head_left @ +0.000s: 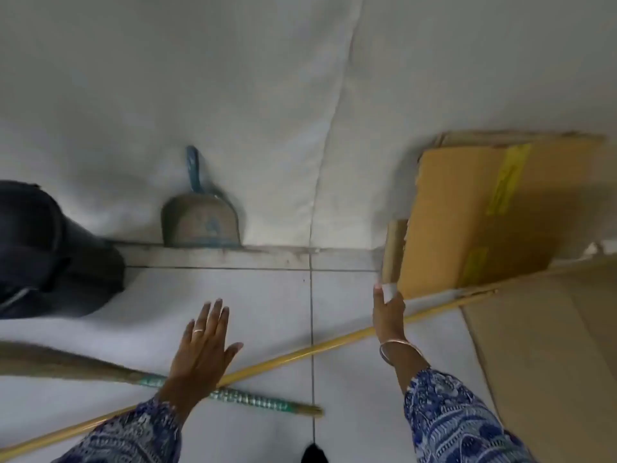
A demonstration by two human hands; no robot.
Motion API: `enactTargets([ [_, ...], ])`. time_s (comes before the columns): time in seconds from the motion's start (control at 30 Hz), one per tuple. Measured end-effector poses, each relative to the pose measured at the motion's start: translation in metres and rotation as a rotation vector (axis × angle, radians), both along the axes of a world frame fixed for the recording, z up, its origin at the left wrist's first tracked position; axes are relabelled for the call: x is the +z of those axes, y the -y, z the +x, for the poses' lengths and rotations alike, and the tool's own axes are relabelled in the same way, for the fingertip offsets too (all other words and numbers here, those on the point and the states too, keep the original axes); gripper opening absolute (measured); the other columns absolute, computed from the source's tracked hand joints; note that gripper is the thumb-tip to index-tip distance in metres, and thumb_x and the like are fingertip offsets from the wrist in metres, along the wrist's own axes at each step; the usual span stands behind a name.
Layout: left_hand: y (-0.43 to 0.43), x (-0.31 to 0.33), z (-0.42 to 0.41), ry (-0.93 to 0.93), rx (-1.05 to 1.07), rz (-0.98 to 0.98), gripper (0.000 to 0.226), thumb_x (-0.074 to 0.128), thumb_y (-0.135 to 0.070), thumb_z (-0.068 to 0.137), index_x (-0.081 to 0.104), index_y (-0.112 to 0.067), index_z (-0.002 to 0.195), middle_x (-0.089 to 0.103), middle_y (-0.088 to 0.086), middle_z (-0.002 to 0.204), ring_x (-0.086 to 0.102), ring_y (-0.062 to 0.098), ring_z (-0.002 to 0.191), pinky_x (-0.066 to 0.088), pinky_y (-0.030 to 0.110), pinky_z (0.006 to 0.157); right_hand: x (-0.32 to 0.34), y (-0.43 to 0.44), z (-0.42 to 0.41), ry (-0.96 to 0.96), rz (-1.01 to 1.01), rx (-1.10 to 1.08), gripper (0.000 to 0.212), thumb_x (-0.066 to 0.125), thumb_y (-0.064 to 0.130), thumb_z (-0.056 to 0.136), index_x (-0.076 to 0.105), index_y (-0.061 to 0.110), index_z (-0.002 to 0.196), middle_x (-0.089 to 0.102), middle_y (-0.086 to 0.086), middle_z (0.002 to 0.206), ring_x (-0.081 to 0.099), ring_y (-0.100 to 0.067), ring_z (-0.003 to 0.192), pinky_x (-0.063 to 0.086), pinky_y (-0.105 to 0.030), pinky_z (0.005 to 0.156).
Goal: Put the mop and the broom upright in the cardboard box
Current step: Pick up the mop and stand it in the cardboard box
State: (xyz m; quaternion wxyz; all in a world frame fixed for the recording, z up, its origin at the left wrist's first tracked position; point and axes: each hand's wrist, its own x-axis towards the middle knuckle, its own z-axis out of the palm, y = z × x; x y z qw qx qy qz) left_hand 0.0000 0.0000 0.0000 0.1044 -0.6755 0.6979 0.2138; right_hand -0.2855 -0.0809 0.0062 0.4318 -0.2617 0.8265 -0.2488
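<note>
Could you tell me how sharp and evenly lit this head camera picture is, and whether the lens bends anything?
In the head view, light is soft and even, without glare; the cardboard box shades its own lower flap. The whole frame is slightly soft, worst at the broom bristles on the left edge. Wide-angle distortion bows the wall seam, while the mop handle reads nearly straight. Both hands are reasonably clear.

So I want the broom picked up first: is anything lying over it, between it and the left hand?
Yes. The yellow mop handle lies diagonally across the broom, crossing over its wrapped grip right beneath the open left hand. The right hand rests at the cardboard box flap, also above that pole.
</note>
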Motion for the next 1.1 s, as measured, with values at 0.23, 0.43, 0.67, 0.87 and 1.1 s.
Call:
enactTargets([
  [0.23, -0.004, -0.199, -0.075, 0.011, 0.024, 0.274, 0.061, 0.031, -0.045, 0.096, 0.021, -0.009, 0.145, 0.025, 0.011, 0.154, 0.021, 0.024, 0.143, 0.023, 0.035, 0.117, -0.195, -0.030, -0.040, 0.110, 0.228, -0.283, 0.067, 0.037, 0.044, 0.094, 0.027, -0.006, 0.140, 0.032, -0.027, 0.147, 0.036, -0.043, 0.131, 0.033, -0.057, 0.108],
  [0.43, -0.023, -0.269, -0.085, 0.017, 0.001, 0.457, 0.040, 0.031, -0.040, 0.098, 0.051, -0.008, 0.113, 0.062, 0.011, 0.117, 0.058, 0.030, 0.108, 0.044, 0.039, 0.092, -0.271, -0.056, -0.024, 0.431, 0.307, -0.497, 0.061, 0.036, 0.045, 0.095, 0.033, 0.003, 0.139, 0.044, -0.019, 0.142, 0.050, -0.036, 0.124, 0.042, -0.049, 0.102],
  [0.67, -0.030, -0.270, -0.062, -0.156, 0.053, 0.515, 0.038, 0.032, -0.045, 0.096, 0.046, -0.011, 0.088, 0.054, 0.001, 0.072, 0.056, 0.029, 0.071, 0.037, 0.031, 0.058, -0.262, -0.048, -0.005, 0.540, 0.250, -0.615, 0.038, 0.048, 0.020, 0.095, 0.045, 0.002, 0.128, 0.057, -0.019, 0.131, 0.062, -0.031, 0.103, 0.046, -0.051, 0.097],
  [0.87, -0.026, -0.210, -0.046, -0.287, 0.060, 0.566, 0.032, 0.036, -0.041, 0.097, 0.040, -0.014, 0.080, 0.043, -0.004, 0.064, 0.042, 0.014, 0.053, 0.031, 0.027, 0.047, -0.181, -0.047, 0.008, 0.606, 0.228, -0.656, 0.038, 0.045, 0.018, 0.096, 0.042, 0.000, 0.129, 0.063, -0.019, 0.116, 0.061, -0.033, 0.110, 0.042, -0.059, 0.099],
  [1.1, -0.031, -0.103, -0.034, -0.400, 0.084, 0.583, 0.029, 0.037, -0.035, 0.098, 0.039, -0.015, 0.077, 0.043, -0.003, 0.063, 0.040, 0.014, 0.052, 0.033, 0.029, 0.051, -0.057, -0.050, 0.025, 0.615, 0.187, -0.702, 0.037, 0.044, 0.020, 0.096, 0.043, 0.004, 0.130, 0.064, -0.011, 0.091, 0.060, -0.030, 0.115, 0.042, -0.057, 0.101],
])
